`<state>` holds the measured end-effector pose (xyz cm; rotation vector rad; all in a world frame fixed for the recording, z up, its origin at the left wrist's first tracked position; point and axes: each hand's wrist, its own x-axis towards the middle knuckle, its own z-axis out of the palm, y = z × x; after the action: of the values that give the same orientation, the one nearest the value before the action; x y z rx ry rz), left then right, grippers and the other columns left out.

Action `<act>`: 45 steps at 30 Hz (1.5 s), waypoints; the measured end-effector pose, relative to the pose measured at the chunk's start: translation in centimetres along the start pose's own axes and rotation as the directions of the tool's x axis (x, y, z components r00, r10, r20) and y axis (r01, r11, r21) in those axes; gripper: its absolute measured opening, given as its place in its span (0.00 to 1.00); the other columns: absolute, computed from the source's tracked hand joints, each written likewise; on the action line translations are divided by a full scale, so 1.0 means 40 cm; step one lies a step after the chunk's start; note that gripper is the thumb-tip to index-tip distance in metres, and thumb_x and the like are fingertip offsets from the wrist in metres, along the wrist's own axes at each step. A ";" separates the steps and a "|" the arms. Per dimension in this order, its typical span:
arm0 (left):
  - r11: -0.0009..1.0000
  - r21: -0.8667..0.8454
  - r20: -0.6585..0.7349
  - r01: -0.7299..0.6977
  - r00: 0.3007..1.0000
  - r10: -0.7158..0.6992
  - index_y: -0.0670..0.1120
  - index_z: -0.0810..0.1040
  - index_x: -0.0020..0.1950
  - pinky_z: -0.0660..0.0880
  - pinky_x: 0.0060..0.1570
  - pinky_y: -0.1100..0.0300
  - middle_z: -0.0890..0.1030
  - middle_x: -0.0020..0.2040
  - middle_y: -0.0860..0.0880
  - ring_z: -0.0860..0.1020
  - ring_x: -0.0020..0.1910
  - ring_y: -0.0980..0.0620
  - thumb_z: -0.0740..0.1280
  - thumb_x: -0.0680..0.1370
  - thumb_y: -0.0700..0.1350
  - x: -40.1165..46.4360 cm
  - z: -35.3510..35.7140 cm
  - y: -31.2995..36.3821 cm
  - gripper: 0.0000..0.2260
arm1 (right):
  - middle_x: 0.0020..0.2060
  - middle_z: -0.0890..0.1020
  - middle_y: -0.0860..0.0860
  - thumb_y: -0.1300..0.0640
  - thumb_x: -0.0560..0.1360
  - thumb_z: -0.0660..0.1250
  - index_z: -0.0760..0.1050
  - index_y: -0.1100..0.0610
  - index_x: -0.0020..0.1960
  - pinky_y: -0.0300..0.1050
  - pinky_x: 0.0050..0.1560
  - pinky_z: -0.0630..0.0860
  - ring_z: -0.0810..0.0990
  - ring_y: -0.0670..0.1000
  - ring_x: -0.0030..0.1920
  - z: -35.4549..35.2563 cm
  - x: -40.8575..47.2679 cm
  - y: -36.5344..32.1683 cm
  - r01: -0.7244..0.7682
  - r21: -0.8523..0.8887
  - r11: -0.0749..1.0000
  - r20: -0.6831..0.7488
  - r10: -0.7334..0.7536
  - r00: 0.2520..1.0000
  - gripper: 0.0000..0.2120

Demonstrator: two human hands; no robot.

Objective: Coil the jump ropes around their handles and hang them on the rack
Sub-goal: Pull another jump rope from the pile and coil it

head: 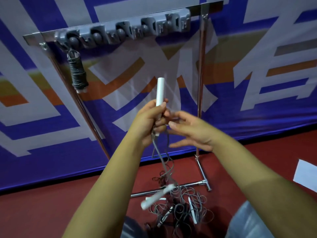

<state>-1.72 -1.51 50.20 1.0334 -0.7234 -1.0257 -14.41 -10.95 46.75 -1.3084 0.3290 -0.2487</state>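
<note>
My left hand (151, 119) grips a white jump-rope handle (160, 91) upright in front of the rack. A grey rope (160, 155) hangs from the handle's lower end to a second white handle (157, 197) dangling blurred just above the floor. My right hand (192, 129) is beside the left with its fingers spread and relaxed, close to the rope; I cannot tell if it touches it. The grey hook strip (130, 30) tops the metal rack. One coiled dark rope (78, 73) hangs from its leftmost hook.
Several tangled ropes with white handles lie in a pile (187, 208) on the red floor by the rack's base bar (188, 185). A blue, white and orange banner (257, 83) hangs behind. A white sheet (305, 174) lies at the right.
</note>
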 end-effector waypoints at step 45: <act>0.973 0.182 -0.045 0.146 0.989 -0.140 0.52 0.72 0.47 0.68 0.55 0.32 0.82 0.47 0.54 0.77 0.58 0.47 0.61 0.80 0.43 0.049 -0.090 0.078 0.05 | 0.23 0.66 0.51 0.48 0.80 0.60 0.64 0.55 0.32 0.45 0.37 0.75 0.69 0.49 0.24 -0.060 0.041 0.144 -0.066 -0.062 0.996 -0.589 0.017 0.808 0.21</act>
<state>3.14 -1.64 51.83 1.2747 -0.7364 -1.0774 -13.83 -12.30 40.48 -1.2770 0.9052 -0.6158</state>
